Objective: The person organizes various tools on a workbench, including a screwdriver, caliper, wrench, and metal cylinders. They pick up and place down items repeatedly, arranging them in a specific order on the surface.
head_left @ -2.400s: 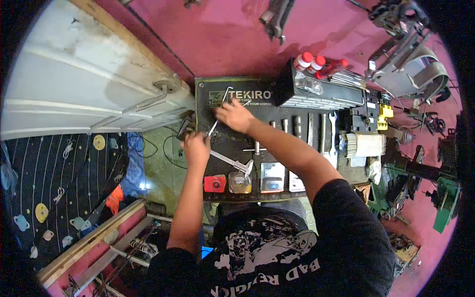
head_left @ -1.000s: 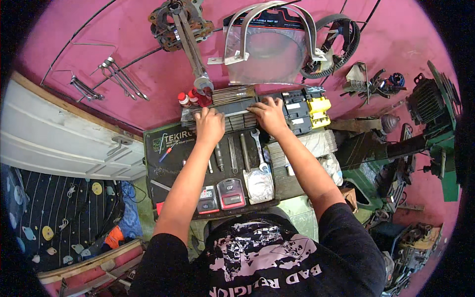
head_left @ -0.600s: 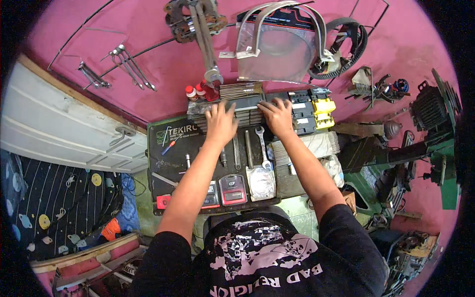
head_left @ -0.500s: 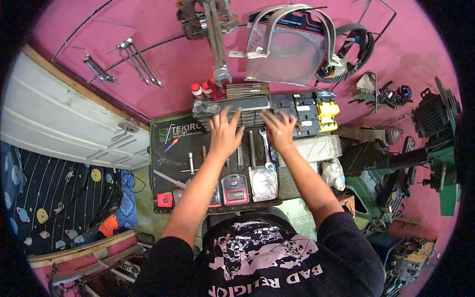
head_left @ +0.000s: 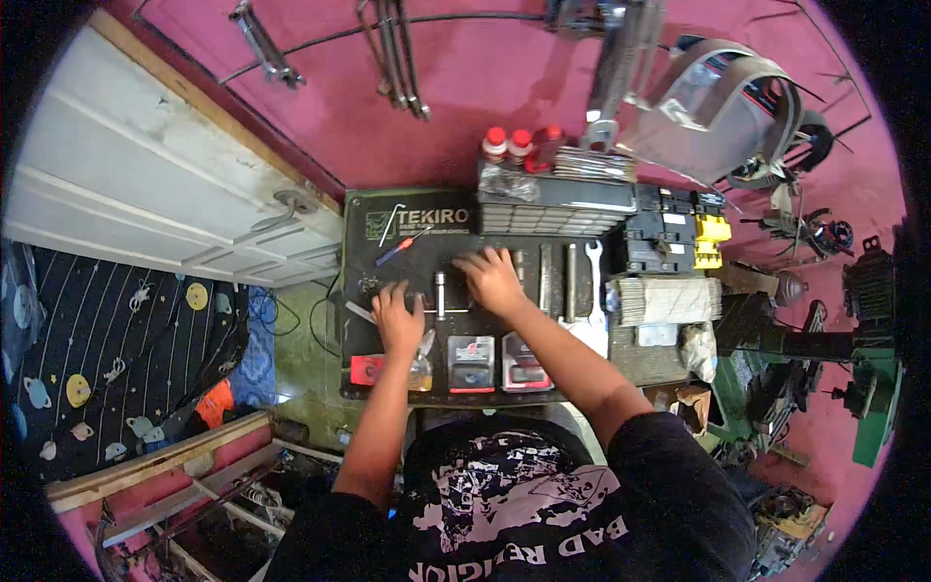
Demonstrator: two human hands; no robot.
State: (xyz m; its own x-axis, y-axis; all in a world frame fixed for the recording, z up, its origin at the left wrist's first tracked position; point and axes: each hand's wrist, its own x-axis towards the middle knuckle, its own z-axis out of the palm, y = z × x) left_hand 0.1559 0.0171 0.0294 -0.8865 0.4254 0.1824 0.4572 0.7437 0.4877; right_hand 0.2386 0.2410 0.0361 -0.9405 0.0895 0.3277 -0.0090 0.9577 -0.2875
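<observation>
"Looking left first, what shows?"

"I see the caliper (head_left: pixel 359 311) passing under the left hand (head_left: pixel 397 321), whose fingers are half curled; I can't tell whether they grip it."

"Next?"

"A T-handled socket wrench (head_left: pixel 441 294) lies between the hands."

"The right hand (head_left: pixel 496 284)?"

"Fingers partly spread; I can't tell its hold. An open-ended wrench (head_left: pixel 593 274) lies farther right."

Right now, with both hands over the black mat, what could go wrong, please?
The left hand is over the caliper, so it might push it askew. The T-handle wrench lies between that hand and the right hand, so a sideways move could knock it. The red-capped bottles stand close together at the rear of the black cabinet; a bump might topple them.
</observation>
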